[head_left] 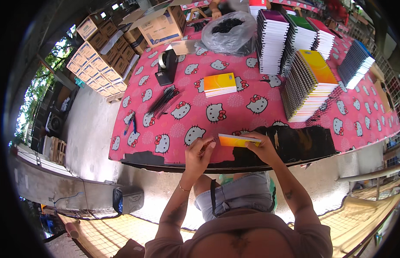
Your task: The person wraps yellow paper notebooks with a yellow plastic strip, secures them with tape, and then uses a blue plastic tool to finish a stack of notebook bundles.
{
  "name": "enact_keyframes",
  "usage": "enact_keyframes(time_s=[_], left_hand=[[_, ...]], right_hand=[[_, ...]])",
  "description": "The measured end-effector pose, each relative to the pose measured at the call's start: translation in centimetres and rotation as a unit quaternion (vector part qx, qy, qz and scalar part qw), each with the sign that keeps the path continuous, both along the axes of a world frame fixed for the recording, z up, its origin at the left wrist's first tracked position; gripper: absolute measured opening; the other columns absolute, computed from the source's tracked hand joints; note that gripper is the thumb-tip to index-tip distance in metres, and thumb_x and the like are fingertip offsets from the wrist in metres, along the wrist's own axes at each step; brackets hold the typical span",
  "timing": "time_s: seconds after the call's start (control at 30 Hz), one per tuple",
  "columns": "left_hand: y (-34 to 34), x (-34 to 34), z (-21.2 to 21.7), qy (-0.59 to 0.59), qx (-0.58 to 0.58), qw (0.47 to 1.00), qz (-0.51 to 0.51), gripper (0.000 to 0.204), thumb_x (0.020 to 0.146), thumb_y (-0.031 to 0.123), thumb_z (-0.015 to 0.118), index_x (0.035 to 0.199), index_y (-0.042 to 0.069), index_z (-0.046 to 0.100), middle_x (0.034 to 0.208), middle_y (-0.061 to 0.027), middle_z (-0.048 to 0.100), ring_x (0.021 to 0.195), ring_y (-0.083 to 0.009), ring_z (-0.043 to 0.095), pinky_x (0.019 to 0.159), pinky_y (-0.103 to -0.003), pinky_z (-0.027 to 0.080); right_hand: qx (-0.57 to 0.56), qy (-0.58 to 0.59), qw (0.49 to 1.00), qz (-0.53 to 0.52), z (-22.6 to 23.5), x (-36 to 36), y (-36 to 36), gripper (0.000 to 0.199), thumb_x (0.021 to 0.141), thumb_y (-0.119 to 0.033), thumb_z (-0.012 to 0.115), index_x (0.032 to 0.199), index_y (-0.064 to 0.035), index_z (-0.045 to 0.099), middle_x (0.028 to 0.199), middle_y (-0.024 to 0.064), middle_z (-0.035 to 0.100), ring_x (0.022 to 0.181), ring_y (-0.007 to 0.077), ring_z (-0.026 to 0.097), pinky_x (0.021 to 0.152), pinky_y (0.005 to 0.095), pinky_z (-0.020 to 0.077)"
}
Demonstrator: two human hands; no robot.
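Above the near edge of the bench point(176, 157), our left hand point(199, 153) curls nearly closed, on what we cannot tell, beside the yellow booklet point(234, 141) our right hand point(264, 149) pinches, apparently positioning it, which next calls for steadiness

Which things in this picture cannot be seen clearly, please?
In the head view:
Small item in the left hand: mostly covered by fingers.
Orange-yellow notebook, right end: covered by the right hand.
Black pieces in the plastic bag: too small to count.
Other person's hand: body cut off by top edge.
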State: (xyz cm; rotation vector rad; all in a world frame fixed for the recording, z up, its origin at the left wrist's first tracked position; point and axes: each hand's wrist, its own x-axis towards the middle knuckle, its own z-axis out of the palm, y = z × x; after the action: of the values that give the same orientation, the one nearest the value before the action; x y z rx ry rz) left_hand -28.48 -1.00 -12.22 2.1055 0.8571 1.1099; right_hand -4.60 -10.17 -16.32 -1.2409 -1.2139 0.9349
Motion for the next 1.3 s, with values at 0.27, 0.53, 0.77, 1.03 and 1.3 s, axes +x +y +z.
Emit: enact_keyframes(time_s=[0.27, 0.53, 0.77, 1.03, 1.3], left_hand=[[1.8, 0.1, 0.3, 0.077, 0.035, 0.996, 0.019, 0.013, 0.091, 0.016, 0.069, 0.089, 0.002, 0.07, 0.066, -0.01, 0.059, 0.051, -0.0226, 0.056, 0.048, -0.033, 0.042], [3.0, 0.3, 1.2, 0.117, 0.05, 0.992, -0.026, 0.018, 0.091, 0.019, 0.069, 0.095, 0.002, 0.068, 0.074, -0.0104, 0.063, 0.064, -0.0221, 0.063, 0.056, -0.032, 0.048], [4.4, 0.0, 2.5, 0.172, 0.13, 0.969, -0.122, 0.028, 0.085, 0.018, 0.075, 0.109, 0.006, 0.066, 0.085, -0.0116, 0.063, 0.069, -0.027, 0.064, 0.064, -0.036, 0.051], [4.1, 0.5, 1.9, 0.101, -0.043, 0.977, -0.181, 0.025, 0.098, 0.014, 0.061, 0.12, 0.004, 0.062, 0.08, -0.0046, 0.063, 0.072, -0.014, 0.062, 0.066, -0.025, 0.05], [5.3, 0.3, 0.7, 0.023, -0.247, 0.943, -0.222, 0.022, 0.1, 0.016, 0.059, 0.118, 0.005, 0.064, 0.087, -0.0008, 0.067, 0.075, -0.008, 0.061, 0.069, -0.024, 0.05]], right_hand=[[-0.008, 0.002, 1.0, -0.007, -0.1, 0.0, 0.0, 0.026, 0.092, -0.005, 0.064, 0.118, -0.0016, 0.066, 0.101, 0.0029, 0.07, 0.085, 0.0045, 0.057, 0.074, 0.0205, 0.0467], [-0.001, 0.002, 1.0, 0.006, -0.3, 0.2, -0.1, 0.026, 0.094, -0.009, 0.064, 0.119, -0.0017, 0.066, 0.103, 0.0032, 0.069, 0.087, 0.0049, 0.057, 0.076, 0.021, 0.0462], [-0.033, -0.001, 0.999, 0.039, 0.7, 0.3, -0.1, 0.024, 0.094, -0.011, 0.064, 0.116, 0.0006, 0.066, 0.109, 0.0068, 0.068, 0.1, 0.0115, 0.062, 0.089, 0.0249, 0.0475], [-0.01, 0.007, 0.999, 0.033, 0.5, 0.4, -0.3, 0.025, 0.095, -0.012, 0.065, 0.116, 0.0002, 0.066, 0.108, 0.0061, 0.068, 0.1, 0.0104, 0.061, 0.089, 0.0247, 0.0466], [0.001, -0.011, 1.0, 0.029, 0.3, 0.3, -0.3, 0.026, 0.096, -0.013, 0.064, 0.118, -0.0011, 0.066, 0.107, 0.0064, 0.07, 0.096, 0.0098, 0.061, 0.085, 0.0249, 0.048]])
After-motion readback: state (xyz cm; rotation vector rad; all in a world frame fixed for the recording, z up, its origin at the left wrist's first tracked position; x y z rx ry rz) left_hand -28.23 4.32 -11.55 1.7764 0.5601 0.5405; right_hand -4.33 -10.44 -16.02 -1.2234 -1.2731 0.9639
